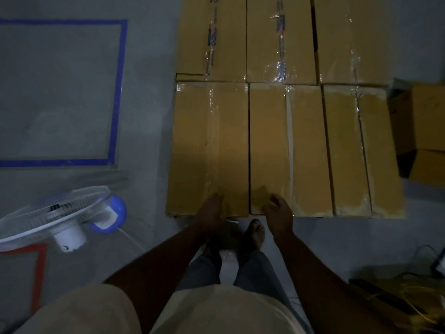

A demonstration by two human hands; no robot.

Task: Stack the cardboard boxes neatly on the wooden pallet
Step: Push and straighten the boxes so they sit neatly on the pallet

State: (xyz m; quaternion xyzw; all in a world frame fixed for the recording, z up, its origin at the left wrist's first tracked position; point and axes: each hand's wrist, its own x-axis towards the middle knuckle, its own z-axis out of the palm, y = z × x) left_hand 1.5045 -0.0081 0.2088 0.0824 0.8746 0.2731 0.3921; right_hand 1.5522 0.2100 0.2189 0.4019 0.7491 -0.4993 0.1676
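Several taped brown cardboard boxes lie flat in two rows straight ahead, packed edge to edge. The near row holds a left box [209, 145], a middle box [286, 150] and a right box [361, 153]; more boxes [279, 39] fill the far row. The pallet beneath is hidden. My left hand [210, 209] rests with fingers spread on the near edge of the left box. My right hand [278, 210] hovers with loosely curled fingers over the near edge of the middle box. Neither hand holds anything.
A white and blue electric fan [60, 218] lies on the floor at the left. Blue tape [118, 92] outlines a square on the grey floor, red tape [38, 273] another. More cardboard boxes [423, 131] stand at the right. Yellow cables [419, 300] lie lower right.
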